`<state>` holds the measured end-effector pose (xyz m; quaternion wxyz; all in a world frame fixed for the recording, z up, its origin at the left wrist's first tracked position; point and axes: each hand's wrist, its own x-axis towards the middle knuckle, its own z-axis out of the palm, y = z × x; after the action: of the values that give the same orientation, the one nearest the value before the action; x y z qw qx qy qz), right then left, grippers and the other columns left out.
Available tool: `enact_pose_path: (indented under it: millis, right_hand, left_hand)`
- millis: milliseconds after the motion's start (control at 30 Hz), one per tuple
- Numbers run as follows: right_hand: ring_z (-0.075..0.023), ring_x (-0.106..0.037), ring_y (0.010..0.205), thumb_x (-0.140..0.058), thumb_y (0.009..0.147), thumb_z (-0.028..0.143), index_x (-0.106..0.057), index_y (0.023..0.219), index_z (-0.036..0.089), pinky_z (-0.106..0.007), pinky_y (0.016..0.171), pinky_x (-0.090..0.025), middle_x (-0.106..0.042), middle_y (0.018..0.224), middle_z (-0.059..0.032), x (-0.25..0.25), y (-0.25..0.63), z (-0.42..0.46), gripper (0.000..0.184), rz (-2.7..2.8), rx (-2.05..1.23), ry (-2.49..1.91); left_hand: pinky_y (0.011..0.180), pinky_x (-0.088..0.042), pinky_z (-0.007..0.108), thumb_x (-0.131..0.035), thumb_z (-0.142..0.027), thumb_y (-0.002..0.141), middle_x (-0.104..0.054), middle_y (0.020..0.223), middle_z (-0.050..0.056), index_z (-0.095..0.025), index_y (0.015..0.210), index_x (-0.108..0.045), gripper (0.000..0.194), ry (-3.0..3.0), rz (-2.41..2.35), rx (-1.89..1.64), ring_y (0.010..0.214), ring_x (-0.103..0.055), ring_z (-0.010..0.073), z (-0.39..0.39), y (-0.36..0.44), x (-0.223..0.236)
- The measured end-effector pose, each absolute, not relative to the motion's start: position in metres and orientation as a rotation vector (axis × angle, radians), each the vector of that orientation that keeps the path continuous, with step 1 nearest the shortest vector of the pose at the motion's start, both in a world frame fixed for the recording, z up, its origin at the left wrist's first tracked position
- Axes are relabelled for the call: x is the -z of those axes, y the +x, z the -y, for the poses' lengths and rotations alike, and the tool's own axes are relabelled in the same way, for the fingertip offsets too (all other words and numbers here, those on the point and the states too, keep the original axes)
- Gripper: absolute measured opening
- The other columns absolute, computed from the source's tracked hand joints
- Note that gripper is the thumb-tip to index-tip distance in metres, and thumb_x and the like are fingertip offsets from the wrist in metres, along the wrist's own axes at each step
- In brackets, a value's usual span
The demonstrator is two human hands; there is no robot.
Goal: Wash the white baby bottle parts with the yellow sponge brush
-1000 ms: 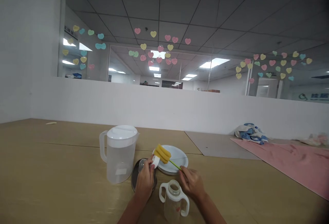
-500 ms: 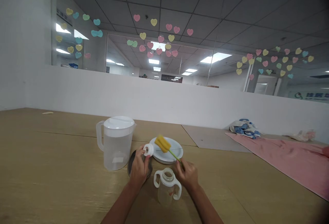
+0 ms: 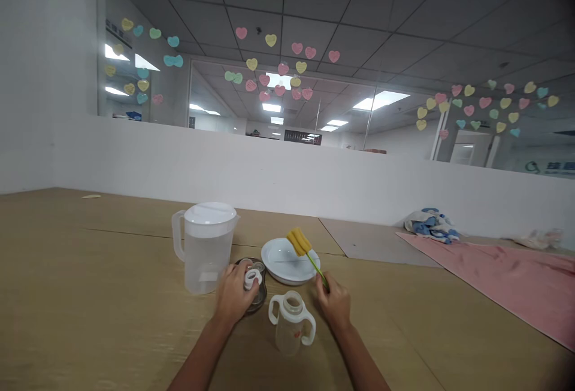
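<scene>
My left hand (image 3: 234, 293) grips a small white bottle collar (image 3: 252, 278) over a dark tray (image 3: 260, 302). Something clear lies in that tray, partly hidden by my fingers. My right hand (image 3: 333, 302) is closed round the green handle of a sponge brush (image 3: 300, 242), whose yellow head points up and left over the right part of a white bowl (image 3: 287, 280). Between my forearms a clear baby bottle (image 3: 288, 338) with two white handles stands upright, its mouth uncovered.
A translucent lidded pitcher (image 3: 207, 256) with liquid in it stands left of the tray. To the right lies a pink cloth (image 3: 489, 283), with a crumpled blue and white cloth (image 3: 431, 225) by the wall. A low white wall (image 3: 269, 178) bounds the table at the back.
My left hand has lowered the white collar leftward to the dark tray. The brush in my right hand has swung right and its head now points up more steeply.
</scene>
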<state>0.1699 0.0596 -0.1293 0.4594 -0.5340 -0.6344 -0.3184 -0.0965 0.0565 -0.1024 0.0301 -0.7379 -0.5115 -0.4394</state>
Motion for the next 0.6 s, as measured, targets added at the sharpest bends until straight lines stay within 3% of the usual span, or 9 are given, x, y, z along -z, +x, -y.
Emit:
enact_pose_path:
  millis: [167, 333, 533, 600]
  right_hand:
    - [-0.0095, -0.047, 0.038, -0.036, 0.090, 0.039, -0.059, 0.064, 0.015, -0.021, 0.043, -0.027, -0.052, 0.043, 0.0000, 0.129, 0.169, -0.058, 0.042, 1.548, 0.765, -1.342]
    - [-0.0104, -0.049, 0.039, -0.035, 0.090, 0.039, -0.058, 0.065, 0.016, -0.021, 0.043, -0.028, -0.052, 0.045, 0.0005, 0.129, 0.168, -0.054, 0.041, 1.535, 0.708, -1.407]
    - [-0.0116, -0.051, 0.040, -0.035, 0.089, 0.043, -0.058, 0.065, 0.018, -0.021, 0.042, -0.035, -0.055, 0.047, -0.0004, 0.134, 0.169, -0.050, 0.042, 1.585, 0.550, -1.401]
    - [-0.0134, -0.056, 0.045, -0.035, 0.089, 0.047, -0.062, 0.073, 0.018, -0.022, 0.045, -0.041, -0.061, 0.055, -0.0034, 0.140, 0.171, -0.051, 0.043, 1.514, 0.497, -1.415]
  left_hand:
    - [0.078, -0.039, 0.038, -0.050, -0.036, 0.076, -0.064, 0.086, 0.006, -0.019, 0.088, -0.060, 0.023, -2.466, 1.529, 1.162, 0.087, -0.055, 0.0248, -0.051, -0.097, 0.104]
    - [0.079, -0.038, 0.038, -0.048, -0.036, 0.079, -0.065, 0.086, 0.006, -0.019, 0.090, -0.061, 0.023, -2.466, 1.598, 1.118, 0.088, -0.055, 0.0255, -0.047, -0.095, 0.105]
    - [0.076, -0.042, 0.036, -0.048, -0.033, 0.080, -0.066, 0.085, 0.007, -0.020, 0.086, -0.063, 0.021, -2.399, 1.625, 1.074, 0.084, -0.057, 0.0238, -0.050, -0.095, 0.115]
    - [0.078, -0.043, 0.038, -0.049, -0.033, 0.079, -0.067, 0.085, 0.007, -0.021, 0.088, -0.065, 0.022, -2.357, 1.608, 1.040, 0.084, -0.058, 0.0240, -0.056, -0.096, 0.128]
